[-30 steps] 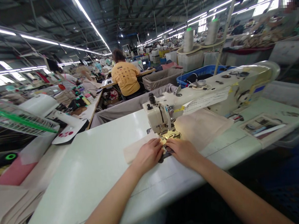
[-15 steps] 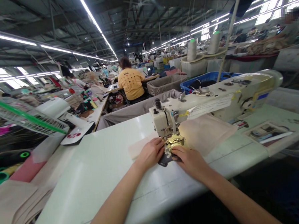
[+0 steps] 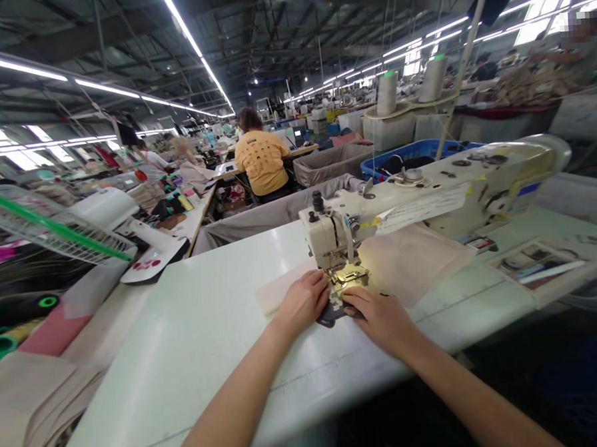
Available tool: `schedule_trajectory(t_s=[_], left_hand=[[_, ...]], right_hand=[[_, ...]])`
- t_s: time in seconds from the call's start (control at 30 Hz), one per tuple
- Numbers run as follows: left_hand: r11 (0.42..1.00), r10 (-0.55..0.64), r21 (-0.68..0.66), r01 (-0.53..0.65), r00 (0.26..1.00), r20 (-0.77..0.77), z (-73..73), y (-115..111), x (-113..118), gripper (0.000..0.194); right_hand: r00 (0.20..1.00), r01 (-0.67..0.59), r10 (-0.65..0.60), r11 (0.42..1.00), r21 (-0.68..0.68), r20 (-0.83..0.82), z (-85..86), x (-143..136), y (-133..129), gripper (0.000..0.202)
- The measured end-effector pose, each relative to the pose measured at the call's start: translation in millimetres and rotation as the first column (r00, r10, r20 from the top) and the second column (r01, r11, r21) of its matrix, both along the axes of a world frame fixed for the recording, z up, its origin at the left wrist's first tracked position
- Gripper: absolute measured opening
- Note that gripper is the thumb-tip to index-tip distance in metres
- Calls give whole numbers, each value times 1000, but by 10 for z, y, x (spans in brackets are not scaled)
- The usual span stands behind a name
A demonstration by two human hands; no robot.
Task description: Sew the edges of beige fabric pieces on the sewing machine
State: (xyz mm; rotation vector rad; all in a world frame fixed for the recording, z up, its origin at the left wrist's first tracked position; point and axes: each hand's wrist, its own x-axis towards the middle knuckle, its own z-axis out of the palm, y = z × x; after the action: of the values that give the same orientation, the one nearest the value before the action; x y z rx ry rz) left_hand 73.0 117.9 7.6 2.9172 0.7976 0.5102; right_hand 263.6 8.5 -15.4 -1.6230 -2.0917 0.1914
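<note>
A white industrial sewing machine (image 3: 324, 239) stands on a pale green table, its lamp lighting the metal needle plate (image 3: 350, 274). Beige fabric (image 3: 413, 261) spreads to the right under the machine arm, and a paler strip of it shows on the left. My left hand (image 3: 305, 300) presses on this fabric just left of the presser foot, fingers together and bent. Across the plate, my right hand (image 3: 378, 313) has its thumb and fingers closed at the fabric's near edge. Fingertips of both hands partly hide the cloth there.
A white fan with a green strip (image 3: 53, 226) leans at the left, near thread cones (image 3: 19, 338) and stacked beige cloth (image 3: 32, 404). A tray of small tools (image 3: 538, 264) is set into the table at right. A person in a yellow shirt (image 3: 262, 162) sits ahead.
Both hands keep almost the same place beside the needle area. The view has shifted slightly; the fabric shows no clear movement.
</note>
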Motion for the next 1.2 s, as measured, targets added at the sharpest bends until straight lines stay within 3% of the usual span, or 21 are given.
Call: schedule_trajectory(t_s=[0.13, 0.27, 0.4, 0.47, 0.53, 0.63, 0.7, 0.9, 1.13, 1.2], left_hand=[[999, 49, -4, -50, 998, -34, 51, -88, 54, 24], [985, 169, -21, -173, 977, -132, 170, -214, 30, 22], [981, 87, -160, -112, 985, -152, 287, -182, -180, 32], [978, 105, -156, -135, 977, -188, 321, -153, -306, 33], [957, 248, -73, -281, 922, -298, 339, -169, -400, 27], [829, 524, 68, -555, 729, -440, 356, -275, -462, 26], [760, 603, 100, -642, 639, -477, 366, -359, -473, 27], [721, 634, 103, -685, 593, -497, 363, -453, -485, 28], [707, 648, 117, -698, 573, -501, 392, -480, -453, 26], [742, 637, 143, -655, 624, -453, 389, -510, -389, 23]], right_hand=[[1000, -1, 2, 1000, 29, -21, -13, 14, -1, 24], [996, 59, -52, 995, 83, -76, -59, 49, -3, 23], [977, 121, -90, 980, 157, -191, -93, 113, 0, 24], [956, 166, -109, 966, 197, -271, -96, 149, -3, 25], [927, 217, -129, 950, 224, -351, -90, 180, -22, 26], [899, 223, -117, 952, 210, -422, -71, 206, -101, 31], [896, 179, -82, 966, 187, -437, -56, 201, -181, 35], [950, 44, -17, 996, 81, -313, -34, 125, -347, 49], [1000, 7, -10, 990, -138, -21, 52, 83, -263, 53], [1000, -3, 5, 987, -161, 14, 82, 83, -251, 51]])
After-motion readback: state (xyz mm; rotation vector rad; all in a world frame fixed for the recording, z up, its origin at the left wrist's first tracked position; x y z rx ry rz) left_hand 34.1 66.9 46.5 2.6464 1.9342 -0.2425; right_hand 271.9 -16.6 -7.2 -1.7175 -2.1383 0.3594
